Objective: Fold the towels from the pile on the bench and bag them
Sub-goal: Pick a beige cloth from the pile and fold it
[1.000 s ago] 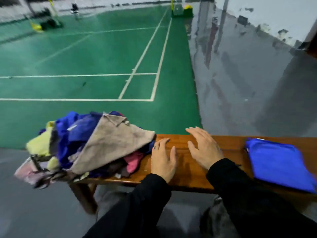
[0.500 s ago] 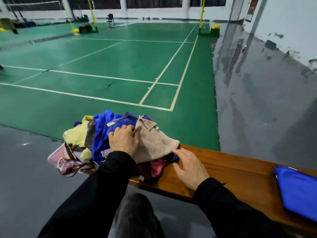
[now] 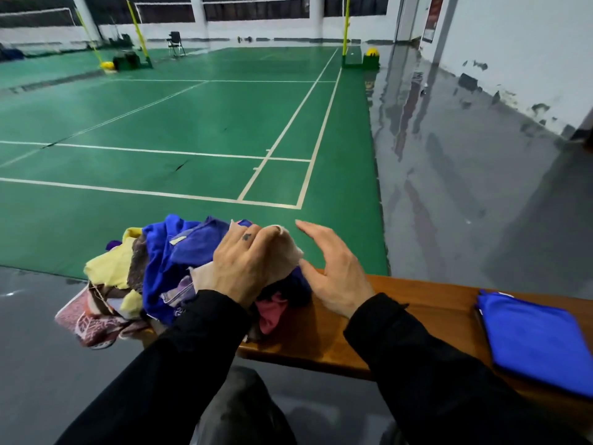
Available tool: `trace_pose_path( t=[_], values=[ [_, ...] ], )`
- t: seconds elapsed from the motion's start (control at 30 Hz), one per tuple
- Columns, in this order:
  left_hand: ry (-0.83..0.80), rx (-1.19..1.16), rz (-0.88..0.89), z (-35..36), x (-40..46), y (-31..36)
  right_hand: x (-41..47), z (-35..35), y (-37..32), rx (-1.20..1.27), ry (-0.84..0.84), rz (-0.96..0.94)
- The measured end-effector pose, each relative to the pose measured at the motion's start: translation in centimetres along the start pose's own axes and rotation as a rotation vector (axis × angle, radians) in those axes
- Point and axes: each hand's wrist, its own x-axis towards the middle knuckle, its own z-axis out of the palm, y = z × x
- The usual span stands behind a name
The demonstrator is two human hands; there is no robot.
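A jumbled pile of towels (image 3: pixel 154 277) in blue, yellow, pink and patterned cloth lies on the left end of the wooden bench (image 3: pixel 426 303). My left hand (image 3: pixel 244 261) grips a beige towel (image 3: pixel 284 252) at the top of the pile, bunching it under curled fingers. Just right of the pile, my right hand (image 3: pixel 330 268) hovers with its fingers straight and spread, holding nothing. A flat blue bag (image 3: pixel 539 338) lies on the bench at the far right.
Bare bench wood stretches between the pile and the blue bag. Part of the pile hangs over the bench's left end above grey floor. A green badminton court lies beyond the bench, a wet grey floor to its right.
My left hand has closed on the beige towel and gathered it up. My right hand has lifted off the bench and risen beside the pile.
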Motion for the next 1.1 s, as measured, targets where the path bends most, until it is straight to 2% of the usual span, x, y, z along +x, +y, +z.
trace_pose_path(
  t=[0.07, 0.17, 0.27, 0.37, 0.5, 0.6, 0.7, 0.8, 0.83, 0.87, 1.0, 1.1],
  values=[
    [-0.033, -0.178, 0.043, -0.3, 1.0, 2.1, 0.8, -0.8, -0.3, 0.117, -0.114, 0.001],
    [-0.227, -0.42, 0.118, -0.5, 2.0, 4.6, 1.1, -2.7, 0.0, 0.374, -0.252, 0.023],
    [-0.302, -0.358, 0.184, -0.2, 3.0, 5.4, 0.9, -5.2, 0.5, 0.484, -0.317, 0.099],
    [-0.324, -0.484, 0.127, -0.4, 4.4, 6.6, 0.4, -7.4, 1.6, 0.52, -0.321, 0.131],
    [-0.313, -0.539, 0.096, -0.4, 5.8, 8.1, 0.1, -11.1, 2.7, 0.272, -0.205, 0.201],
    [-0.46, -0.506, 0.019, 0.4, 6.2, 7.3, -0.5, -13.4, 3.4, 0.024, -0.204, 0.155],
    [-0.526, -0.383, -0.049, 1.8, 6.0, 5.9, -1.5, -15.8, 5.3, -0.108, -0.316, 0.269],
    [-0.452, -0.368, -0.088, 2.6, 6.5, 5.7, -2.5, -17.6, 7.2, -0.255, -0.513, 0.342],
    [-0.433, -0.373, -0.071, 2.5, 7.0, 5.7, -2.6, -17.9, 7.6, -0.334, -0.521, 0.319],
    [-0.43, -0.365, -0.051, 2.4, 7.5, 5.7, -2.7, -18.2, 8.0, -0.389, -0.456, 0.281],
    [-0.368, -0.157, -0.005, 2.5, 9.0, 4.7, -3.1, -20.7, 8.5, -0.417, 0.155, 0.197],
    [-0.126, -0.159, -0.081, 2.1, 8.3, 5.1, -5.2, -21.8, 8.7, -0.381, 0.335, 0.16]
  ],
)
